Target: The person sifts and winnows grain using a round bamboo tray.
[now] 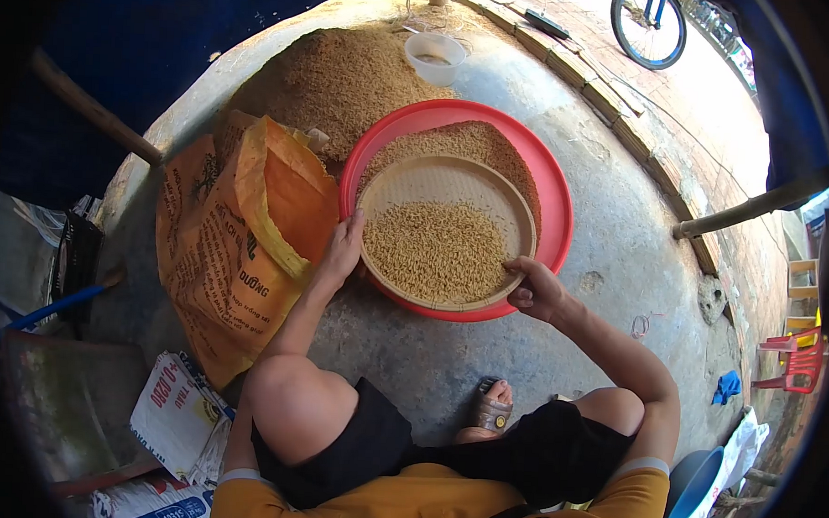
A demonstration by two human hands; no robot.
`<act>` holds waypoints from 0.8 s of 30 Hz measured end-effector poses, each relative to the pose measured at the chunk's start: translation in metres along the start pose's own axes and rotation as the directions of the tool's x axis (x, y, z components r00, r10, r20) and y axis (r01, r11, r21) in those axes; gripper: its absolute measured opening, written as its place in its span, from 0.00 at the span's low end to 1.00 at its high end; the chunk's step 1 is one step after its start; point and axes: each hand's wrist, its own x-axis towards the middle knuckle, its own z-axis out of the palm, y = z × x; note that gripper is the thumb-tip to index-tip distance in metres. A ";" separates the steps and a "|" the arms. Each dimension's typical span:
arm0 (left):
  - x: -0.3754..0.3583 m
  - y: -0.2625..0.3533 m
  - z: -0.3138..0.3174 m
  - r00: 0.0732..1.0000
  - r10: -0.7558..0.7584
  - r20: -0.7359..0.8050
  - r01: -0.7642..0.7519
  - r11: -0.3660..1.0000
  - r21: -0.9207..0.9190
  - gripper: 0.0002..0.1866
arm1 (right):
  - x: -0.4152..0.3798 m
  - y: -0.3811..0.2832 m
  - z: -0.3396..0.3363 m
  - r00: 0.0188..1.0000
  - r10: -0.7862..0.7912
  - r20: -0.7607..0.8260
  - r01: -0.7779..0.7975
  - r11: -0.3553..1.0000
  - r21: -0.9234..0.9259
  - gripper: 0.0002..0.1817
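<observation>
A round woven sieve [417, 181] with a pale rim is held up between my two hands. Light brown grain [433, 250] lies in its lower half, and the bare weave shows above it. My left hand [344, 247] grips the rim on the left; my right hand [535, 289] pinches it at the lower right. Beneath the sieve is a wide red tray [551, 204], with finer brown grain [492, 143] spread inside it. The sieve hides the tray's middle. An open orange sack [223, 252] stands just left of my left hand.
A heap of brown husks [339, 78] lies behind the tray, beside a clear plastic tub [435, 59]. A brick edging [612, 106] runs along the right. Printed sacks [176, 415] lie at lower left. A blue basin [694, 488] and a red chair [799, 359] are at right.
</observation>
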 end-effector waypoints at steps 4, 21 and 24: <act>-0.022 0.046 -0.009 0.958 0.182 -0.224 -0.044 0.859 0.510 0.18 | 0.002 -0.007 0.000 0.998 -0.065 -0.023 0.065 0.998 -0.013 0.06; -0.059 0.035 -0.103 0.731 0.572 -0.373 0.103 0.448 0.888 0.26 | 0.012 -0.053 0.094 0.988 -0.153 0.014 0.154 0.979 -0.133 0.05; -0.063 0.041 -0.111 0.748 0.558 -0.359 0.077 0.465 0.882 0.29 | 0.031 -0.056 0.122 0.992 -0.115 0.061 0.123 0.980 -0.156 0.05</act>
